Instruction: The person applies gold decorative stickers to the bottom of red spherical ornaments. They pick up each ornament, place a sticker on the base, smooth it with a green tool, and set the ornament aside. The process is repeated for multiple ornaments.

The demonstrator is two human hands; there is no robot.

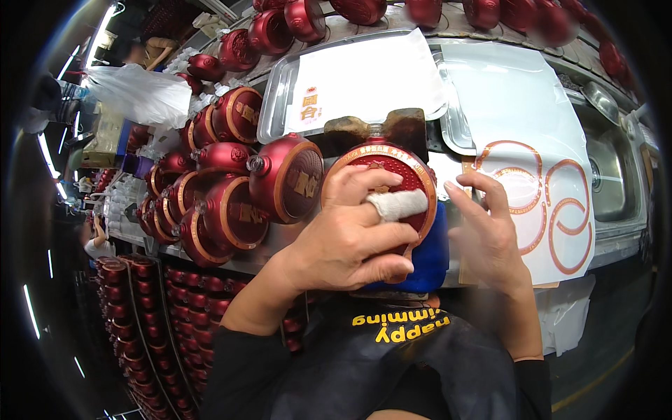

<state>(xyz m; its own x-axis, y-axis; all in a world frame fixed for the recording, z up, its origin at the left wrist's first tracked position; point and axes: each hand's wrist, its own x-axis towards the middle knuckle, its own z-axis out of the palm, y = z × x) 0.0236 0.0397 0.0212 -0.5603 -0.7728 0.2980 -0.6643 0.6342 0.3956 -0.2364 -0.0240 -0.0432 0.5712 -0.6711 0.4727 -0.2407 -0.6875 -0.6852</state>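
A round, flat red bottle with an orange-gold ring band lies face up in a dark, worn holder, its neck toward the far side. My left hand rests on the bottle's face with its fingers apart. White cloth wraps one of its fingers. Just beyond the bottle's right rim is my right hand, slightly blurred, fingers apart and nothing visible in them. Blue cloth shows below the bottle. Part of the bottle's face is hidden under my left hand.
Several red bottles stand crowded at the left. A metal tray bears a white sheet with small gold decals. Rightward, a backing sheet carries ring decals, beside a metal sink. More bottles line the far side.
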